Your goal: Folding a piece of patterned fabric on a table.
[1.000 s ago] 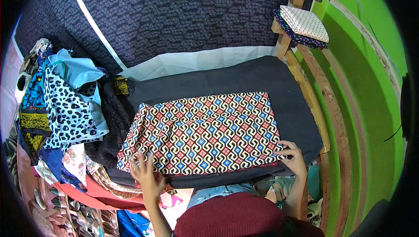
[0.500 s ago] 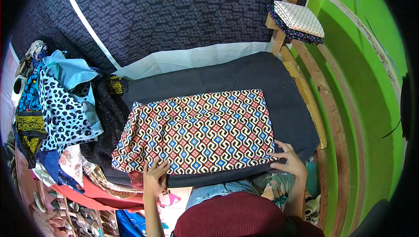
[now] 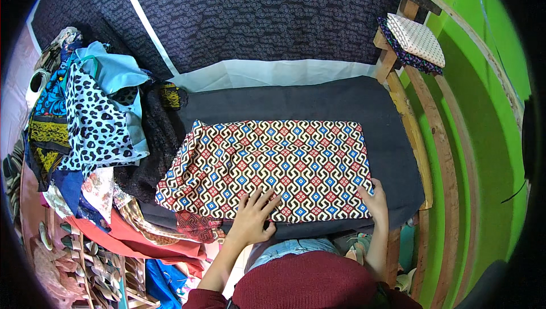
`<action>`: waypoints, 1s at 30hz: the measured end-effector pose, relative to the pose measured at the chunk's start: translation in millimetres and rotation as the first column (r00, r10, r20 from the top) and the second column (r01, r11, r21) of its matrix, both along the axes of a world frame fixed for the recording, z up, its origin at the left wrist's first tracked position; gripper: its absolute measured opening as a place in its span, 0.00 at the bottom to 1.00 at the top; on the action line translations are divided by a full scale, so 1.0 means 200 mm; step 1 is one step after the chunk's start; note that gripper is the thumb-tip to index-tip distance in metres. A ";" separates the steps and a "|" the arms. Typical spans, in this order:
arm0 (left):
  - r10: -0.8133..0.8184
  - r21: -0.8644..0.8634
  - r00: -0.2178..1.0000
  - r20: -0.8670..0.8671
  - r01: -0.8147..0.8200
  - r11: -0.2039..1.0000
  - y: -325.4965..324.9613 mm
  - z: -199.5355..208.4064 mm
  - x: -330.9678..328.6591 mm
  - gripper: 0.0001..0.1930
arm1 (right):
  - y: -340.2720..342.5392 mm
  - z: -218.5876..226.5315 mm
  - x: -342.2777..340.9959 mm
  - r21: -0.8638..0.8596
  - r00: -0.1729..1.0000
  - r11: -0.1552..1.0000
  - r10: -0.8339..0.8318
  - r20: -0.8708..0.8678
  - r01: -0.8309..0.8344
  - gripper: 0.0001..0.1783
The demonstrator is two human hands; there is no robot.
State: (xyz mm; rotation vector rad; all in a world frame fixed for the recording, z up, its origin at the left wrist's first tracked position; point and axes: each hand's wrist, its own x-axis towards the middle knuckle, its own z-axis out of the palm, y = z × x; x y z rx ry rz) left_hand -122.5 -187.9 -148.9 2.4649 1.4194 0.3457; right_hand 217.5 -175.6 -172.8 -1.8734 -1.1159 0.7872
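A folded cloth with a cream, black, red and blue geometric pattern lies on a black padded board. Its right part is flat, while the left end is rumpled. My left hand rests on the cloth's near edge, fingers spread and pointing away from me, with the thumb out to the right. At the near right corner, my right hand has its thumb on top of the cloth and its index finger along the right edge. The other fingers of that hand are curled and partly hidden, closed on this edge.
Left of the board is a heap of fabrics, with a black-spotted white cloth and black lace. Folded cloths sit on the wooden rack by the green wall. Below the heap hangs red fabric.
My left hand has slid right along the cloth's near edge and spread its fingers. My right hand has moved up from the near corner to the right edge. The whole view has shifted.
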 end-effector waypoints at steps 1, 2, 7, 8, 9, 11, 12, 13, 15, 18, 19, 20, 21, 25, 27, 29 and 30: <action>0.001 0.001 1.000 0.002 -0.001 1.000 0.00 -0.01 0.01 0.36 | 0.01 -0.01 0.00 0.001 1.000 1.000 0.001 0.002 -0.001 0.27; 0.014 0.023 1.000 0.026 -0.015 1.000 0.01 -0.03 0.01 0.36 | 0.03 -0.02 0.00 -0.017 0.951 0.998 0.056 -0.305 -0.064 0.23; 0.048 0.096 0.999 -0.022 -0.046 0.994 0.03 -0.07 0.03 0.39 | 0.06 0.01 -0.03 0.022 0.900 0.991 0.132 -0.415 -0.135 0.15; 0.047 0.088 0.999 0.002 -0.047 0.995 0.03 -0.07 0.03 0.40 | 0.06 -0.01 -0.02 0.052 0.955 0.992 0.127 -0.266 -0.118 0.19; 0.042 0.091 0.999 0.003 -0.042 0.995 0.03 -0.08 0.02 0.40 | 0.07 -0.02 -0.01 0.054 0.956 0.992 0.124 -0.265 -0.113 0.19; 0.045 0.147 0.997 -0.065 -0.035 0.989 0.05 -0.08 0.01 0.40 | 0.08 -0.02 0.00 0.048 0.938 0.999 -0.006 -0.347 0.024 0.28; 0.051 0.119 0.998 -0.043 -0.045 0.992 0.04 -0.05 0.01 0.32 | 0.08 -0.01 -0.01 0.048 0.937 0.998 -0.009 -0.348 0.028 0.28; 0.048 0.119 0.998 -0.045 -0.042 0.992 0.04 -0.05 0.00 0.32 | 0.08 -0.01 -0.04 0.045 0.910 0.997 -0.033 -0.414 0.057 0.31; 0.036 0.153 0.999 -0.015 -0.033 0.988 0.04 -0.07 -0.03 0.31 | 0.07 0.00 -0.07 0.037 0.841 0.992 -0.082 -0.535 0.120 0.36; 0.014 0.199 1.000 0.019 -0.017 0.980 0.03 -0.12 -0.05 0.29 | 0.11 0.00 -0.04 0.006 0.708 1.000 -0.011 -0.707 0.022 0.23; 0.003 0.220 0.999 0.044 -0.013 0.975 0.03 -0.13 -0.05 0.29 | 0.12 0.01 -0.02 -0.051 0.626 0.999 -0.034 -0.779 -0.010 0.20; -0.005 0.234 0.999 0.054 -0.008 0.972 0.02 -0.08 -0.04 0.27 | 0.15 0.00 0.00 -0.051 0.613 0.998 -0.023 -0.790 -0.028 0.20; -0.006 0.233 0.999 0.053 -0.006 0.972 0.02 -0.07 -0.03 0.27 | 0.17 0.01 0.03 0.018 0.600 0.999 0.045 -0.799 -0.051 0.22; -0.016 0.294 0.993 0.121 -0.020 0.956 0.02 0.00 -0.02 0.30 | 0.22 0.09 0.12 0.141 0.638 0.990 0.106 -0.763 0.004 0.25; -0.021 0.312 0.989 0.147 -0.027 0.950 0.01 -0.01 -0.01 0.28 | 0.20 0.11 0.23 0.153 0.625 0.986 0.077 -0.777 0.070 0.26; 0.004 0.287 0.986 0.169 -0.053 0.956 0.00 -0.04 -0.02 0.27 | 0.18 0.15 0.31 0.173 0.603 0.979 0.072 -0.794 0.111 0.27; 0.060 0.259 0.991 0.117 -0.088 0.962 0.00 -0.05 -0.04 0.27 | 0.16 0.14 0.34 0.166 0.593 0.978 0.058 -0.803 0.129 0.28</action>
